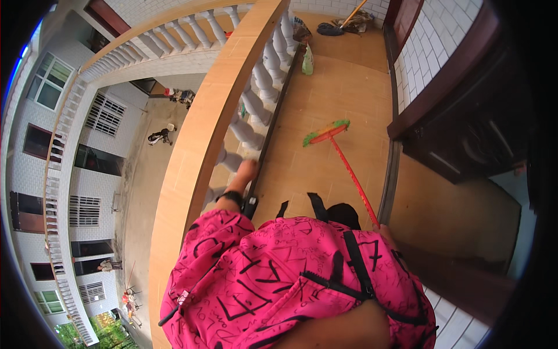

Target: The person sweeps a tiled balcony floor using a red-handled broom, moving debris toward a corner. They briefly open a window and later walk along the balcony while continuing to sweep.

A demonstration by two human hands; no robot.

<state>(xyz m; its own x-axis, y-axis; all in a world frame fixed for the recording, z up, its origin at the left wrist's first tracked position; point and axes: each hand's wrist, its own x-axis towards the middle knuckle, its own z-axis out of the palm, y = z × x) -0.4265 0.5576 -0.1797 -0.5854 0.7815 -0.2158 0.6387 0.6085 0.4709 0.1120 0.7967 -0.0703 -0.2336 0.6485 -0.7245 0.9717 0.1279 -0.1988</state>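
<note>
A flat mop [329, 137] with a red head and a green and yellow fringe rests on the tan tiled floor ahead of me. Its patterned red handle [351, 174] slants back to my right side. There my right hand [385, 232] is closed around the handle's near end, partly hidden by my bright pink sleeve [372, 256]. Beside the grey balusters [247, 135] is my left hand [248, 170], with a black band on its wrist. Its fingers blur together, and whether it touches a baluster I cannot tell.
A tan-topped railing [203, 128] runs along my left, above a courtyard [145, 174]. On the right, a dark door [465, 128] stands ajar beside a white brick wall [433, 52]. Farther along are a green-white bag [307, 61] and a dark broom head [330, 29].
</note>
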